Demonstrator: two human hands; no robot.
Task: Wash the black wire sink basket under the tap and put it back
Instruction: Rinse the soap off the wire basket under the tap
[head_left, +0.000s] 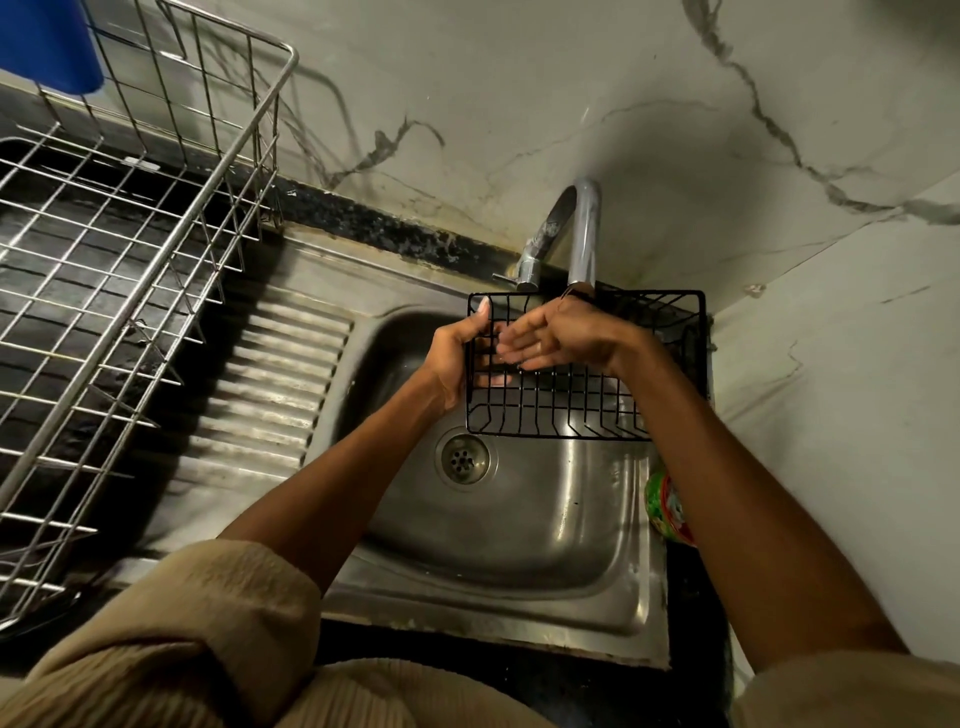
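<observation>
Two hands over the steel sink basin (519, 519): left hand (460, 358) alone grips the black wire sink basket (582, 400) beneath the chrome tap (584, 234); right hand (556, 340) rubs flat, fingers straight. Wet wire could slip and drop.

Pale marble-look wall (519, 93) with dark grey veins, meeting second wall at right corner. Black speckled counter strip (395, 228) along wall foot — grimy at seam. Steel drainboard (270, 384), ribbed, at sink's left edge. Light dim, warm; hard shadows on wall.
</observation>
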